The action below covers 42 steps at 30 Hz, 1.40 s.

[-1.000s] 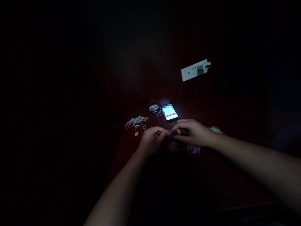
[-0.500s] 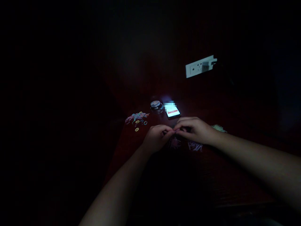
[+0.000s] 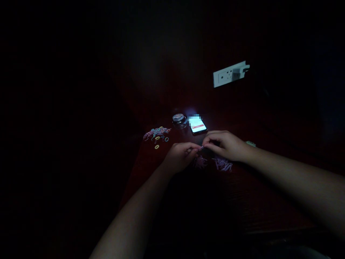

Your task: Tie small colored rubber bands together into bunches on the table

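Observation:
My left hand point(image 3: 181, 154) and my right hand point(image 3: 224, 144) meet over the dark red table, fingertips nearly touching. Between them is a small purple rubber band point(image 3: 201, 148), pinched by the left fingers and also by the right thumb and finger. Just below the hands lie a pinkish pile of bands point(image 3: 200, 162) and a purple pile of bands point(image 3: 223, 164). Beyond my right wrist a pale green pile point(image 3: 250, 143) shows in part. To the left is a mixed-colour pile of bands point(image 3: 159, 132), with a loose yellow band point(image 3: 156, 146) in front.
A small lidded jar point(image 3: 179, 121) stands behind the hands, beside a phone point(image 3: 198, 126) with a lit screen. On the wall at the back right is a white socket plate point(image 3: 229, 75) with a plug in it. The surroundings are very dark.
My right hand has risen slightly and drawn a little away from the left, so more of the purple band shows between the fingertips. The left hand has barely moved.

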Motion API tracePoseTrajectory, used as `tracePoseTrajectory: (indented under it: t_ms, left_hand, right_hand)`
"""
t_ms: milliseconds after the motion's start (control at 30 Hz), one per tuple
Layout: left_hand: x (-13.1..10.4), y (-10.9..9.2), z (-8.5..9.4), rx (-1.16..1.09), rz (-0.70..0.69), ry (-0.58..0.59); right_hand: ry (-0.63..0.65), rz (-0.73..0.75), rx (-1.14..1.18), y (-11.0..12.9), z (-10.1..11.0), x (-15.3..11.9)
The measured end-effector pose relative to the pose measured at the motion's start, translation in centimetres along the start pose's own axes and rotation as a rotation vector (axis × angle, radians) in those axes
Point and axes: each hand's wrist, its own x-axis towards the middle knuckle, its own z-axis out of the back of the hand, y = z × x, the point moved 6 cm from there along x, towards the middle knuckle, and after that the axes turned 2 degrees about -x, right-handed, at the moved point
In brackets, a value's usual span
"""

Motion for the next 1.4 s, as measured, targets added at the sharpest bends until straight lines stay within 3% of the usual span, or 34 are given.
tracePoseTrajectory:
  t_ms: [400,733,1167,1400]
  left_hand:
    - [0.1,1.1,0.0,-0.136,0.028,-0.023]
    - [0.2,1.8,0.9,-0.162,0.144,-0.206]
    - [0.1,1.2,-0.7,-0.211,0.221,-0.07]
    - [0.1,0.9,-0.8,-0.232,0.203,-0.058]
  right_hand:
    - [-0.012,0.057,0.018,0.0,0.4,0.1]
    - [0.065,0.096,0.054,-0.1,-0.1,-0.1]
    - [0.009,-0.027,0.043,-0.4,-0.1,-0.2]
    - [0.033,0.041,0.011,0.2,0.1,-0.1]
